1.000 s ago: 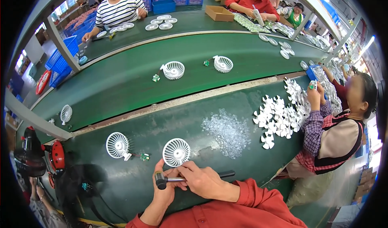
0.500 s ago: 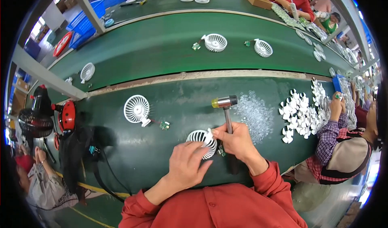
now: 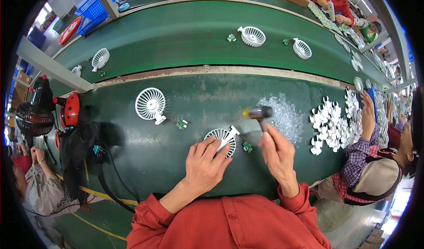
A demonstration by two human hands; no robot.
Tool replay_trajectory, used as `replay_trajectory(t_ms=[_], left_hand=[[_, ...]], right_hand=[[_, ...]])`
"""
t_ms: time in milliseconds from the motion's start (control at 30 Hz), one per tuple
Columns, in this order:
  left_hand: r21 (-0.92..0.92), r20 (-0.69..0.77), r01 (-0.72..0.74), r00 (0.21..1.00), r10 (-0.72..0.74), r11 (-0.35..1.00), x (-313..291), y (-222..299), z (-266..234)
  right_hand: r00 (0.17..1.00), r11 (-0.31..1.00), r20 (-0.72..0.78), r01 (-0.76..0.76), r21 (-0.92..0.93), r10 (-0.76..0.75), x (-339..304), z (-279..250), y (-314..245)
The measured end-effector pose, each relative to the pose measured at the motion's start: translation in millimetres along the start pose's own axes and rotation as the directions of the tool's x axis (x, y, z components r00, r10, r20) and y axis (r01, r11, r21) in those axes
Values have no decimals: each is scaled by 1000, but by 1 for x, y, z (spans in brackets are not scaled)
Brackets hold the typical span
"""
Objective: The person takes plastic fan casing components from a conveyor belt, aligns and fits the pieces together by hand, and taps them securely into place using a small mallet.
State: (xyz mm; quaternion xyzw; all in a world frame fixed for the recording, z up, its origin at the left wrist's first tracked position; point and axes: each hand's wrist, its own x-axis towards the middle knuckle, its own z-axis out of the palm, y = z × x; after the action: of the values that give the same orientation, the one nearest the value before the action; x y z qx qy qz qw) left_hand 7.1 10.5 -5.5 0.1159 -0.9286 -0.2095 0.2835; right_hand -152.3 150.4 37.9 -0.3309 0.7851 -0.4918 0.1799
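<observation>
My left hand (image 3: 204, 167) presses its fingers over a round white slatted fan housing (image 3: 219, 135), holding it against the green bench; part of the housing is hidden beneath them. A white stem piece on the housing points up and right, and a small green circuit board (image 3: 247, 147) lies just beside it. In my right hand (image 3: 279, 155) is a small hammer (image 3: 258, 113), its yellow-and-black head raised above the bench and slightly blurred. Another white fan housing (image 3: 150, 104) lies apart to the left, wired to its own green circuit board (image 3: 181, 124).
Small clear plastic pieces (image 3: 282, 116) and white fan blades (image 3: 329, 127) are heaped to the right. Beyond the bench's raised edge, a green belt (image 3: 176, 37) carries more fan housings. A red ladybird-patterned object (image 3: 70, 110) and a black fan (image 3: 35, 118) stand left. Co-workers sit nearby.
My right hand has left the housing's stem and moved right, now with its fingers around the hammer's handle. My left hand stays on the housing. The whole view has shifted slightly.
</observation>
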Motion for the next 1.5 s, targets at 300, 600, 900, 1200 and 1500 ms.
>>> replay_trajectory(t_ms=[300, 600, 900, 1200, 1500], left_hand=[[-5, 55, -11, 998, 11, 1000, -3, -1, -9], [-78, 100, 16, 995, -8, 997, -2, -5, -24], [23, 131, 69, 989, -71, 997, 8, 0, -25], [12, 159, 149, 976, -149, 989, 1, -8, -13], [-276, 132, 92, 990, -57, 957, -1, -6, -16]], right_hand=[[992, 951, 6, -117, -287, 124, 1, 1, 23], [990, 836, -90, 42, -547, -109, 43, 0, 33], [993, 781, -59, 47, -623, -107, 48, 5, 38], [843, 742, 305, -536, 403, 443, 30, -5, -4], [731, 379, 545, -680, 627, 410, 19, 17, 19]])
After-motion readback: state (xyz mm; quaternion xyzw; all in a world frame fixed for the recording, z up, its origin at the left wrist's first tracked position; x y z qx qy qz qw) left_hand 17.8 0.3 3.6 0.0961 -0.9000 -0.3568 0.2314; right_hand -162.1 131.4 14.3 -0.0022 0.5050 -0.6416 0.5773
